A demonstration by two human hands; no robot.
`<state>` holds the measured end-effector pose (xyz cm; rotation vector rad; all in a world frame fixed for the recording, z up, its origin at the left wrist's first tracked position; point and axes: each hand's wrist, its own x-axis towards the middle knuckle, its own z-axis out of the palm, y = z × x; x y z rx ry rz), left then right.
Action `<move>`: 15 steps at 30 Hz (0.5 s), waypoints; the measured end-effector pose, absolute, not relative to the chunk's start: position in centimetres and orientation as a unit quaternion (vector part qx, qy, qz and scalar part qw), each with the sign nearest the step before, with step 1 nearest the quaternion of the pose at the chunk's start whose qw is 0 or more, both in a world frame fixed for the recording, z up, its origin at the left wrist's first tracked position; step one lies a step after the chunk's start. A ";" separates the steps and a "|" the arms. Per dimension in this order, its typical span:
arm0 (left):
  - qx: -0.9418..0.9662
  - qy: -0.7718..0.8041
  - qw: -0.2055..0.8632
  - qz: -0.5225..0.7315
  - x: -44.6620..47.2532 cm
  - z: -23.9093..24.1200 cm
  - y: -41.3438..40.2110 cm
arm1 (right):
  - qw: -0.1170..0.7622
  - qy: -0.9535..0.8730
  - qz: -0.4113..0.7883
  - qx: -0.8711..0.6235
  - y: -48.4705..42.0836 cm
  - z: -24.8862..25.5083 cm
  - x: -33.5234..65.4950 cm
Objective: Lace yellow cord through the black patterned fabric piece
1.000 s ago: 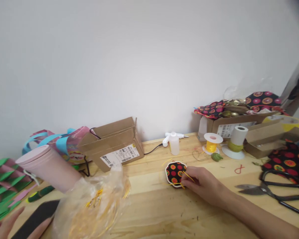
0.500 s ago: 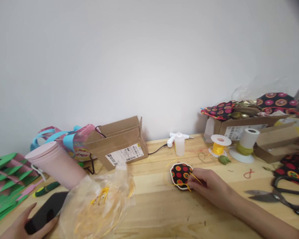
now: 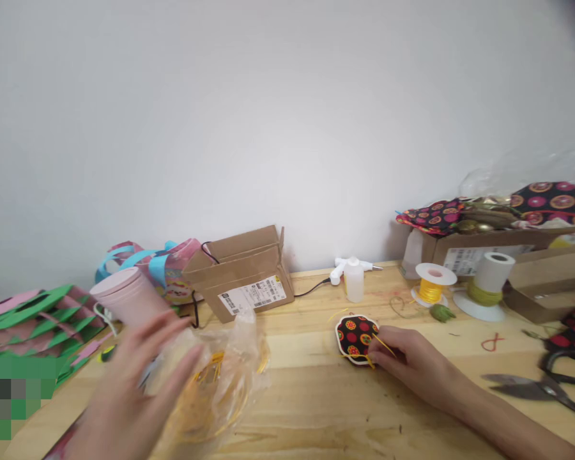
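Note:
A small flower-patterned fabric piece, black with a pale scalloped border, lies on the wooden table. Thumb and fingers of my right hand pinch its right edge, where a yellow cord sticks out. My left hand, smeared by motion, is over the left side of a clear plastic bag holding coiled yellow cord. Its thumb and fingers are apart; whether it touches the bag I cannot tell. The hand hides much of what lies behind it.
Behind stand a pink cylinder, a cardboard box, a white bottle and a white glue gun. To the right are a yellow cord spool, a green cord spool and black-handled scissors. Green-pink paper lies left.
My left hand has left the black phone and moved up and right to the plastic bag. The right hand keeps its pinch on the fabric piece. The view has turned slightly left.

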<state>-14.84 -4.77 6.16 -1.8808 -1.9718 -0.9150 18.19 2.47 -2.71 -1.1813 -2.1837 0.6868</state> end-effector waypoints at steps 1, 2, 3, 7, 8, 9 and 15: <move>-0.690 -0.656 0.078 -0.295 -11.8 6.6 -4.3 | 0.280 -0.816 0.253 -0.437 2.5 -2.7 18.2; -0.719 -0.624 0.041 -0.302 -8.9 6.7 -3.8 | 0.281 -0.818 0.250 -0.436 2.4 -2.6 18.2; -0.752 -0.593 -0.012 -0.288 -6.3 6.6 -3.2 | 0.281 -0.818 0.246 -0.437 2.5 -2.6 18.2; -0.828 -0.482 -0.133 -0.255 0.8 4.5 -0.8 | 0.282 -0.815 0.226 -0.453 2.6 -2.4 18.4; -0.836 -0.471 -0.151 -0.236 1.6 3.8 -0.3 | 0.284 -0.815 0.220 -0.455 2.7 -2.4 18.4; -0.838 -0.471 -0.161 -0.222 2.2 3.2 0.1 | 0.287 -0.815 0.212 -0.456 2.7 -2.3 18.5; -0.814 -0.505 -0.192 -0.214 2.9 0.4 1.3 | 0.303 -0.826 0.183 -0.439 2.9 -2.3 18.8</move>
